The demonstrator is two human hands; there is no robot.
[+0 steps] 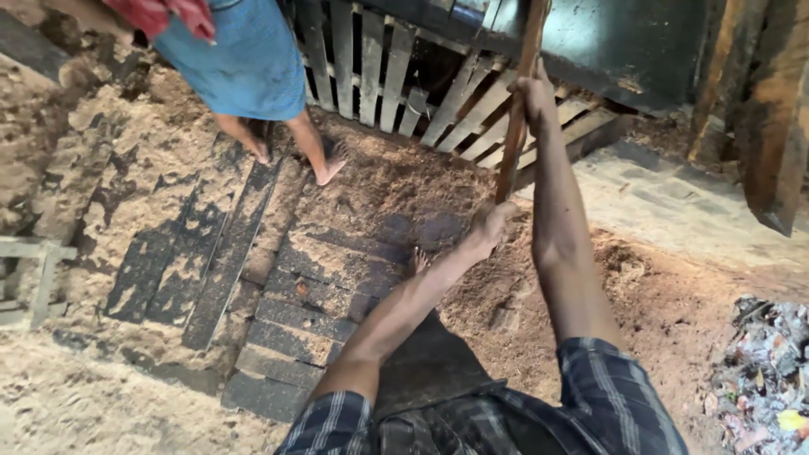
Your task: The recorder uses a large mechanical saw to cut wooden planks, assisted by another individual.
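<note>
Both of my hands grip a long brown wooden pole (pixel 514 139) that stands nearly upright in front of me. My right hand (pixel 536 94) holds it high up, arm stretched out. My left hand (pixel 490 224) clasps it lower down, near its bottom end. The pole's foot is hidden behind my left hand, above sawdust-covered ground (pixel 396 181). The top of the pole runs out of view. My bare toes (pixel 419 261) show just beyond my left forearm.
Another person in a blue skirt (pixel 244 63) stands barefoot at the upper left. A slatted wooden rack (pixel 379 72) lies behind the pole. Dark planks (pixel 227 253) lie in the sawdust at left. Thick timber (pixel 775 126) leans at right, and a pile of scraps (pixel 767 379) sits at lower right.
</note>
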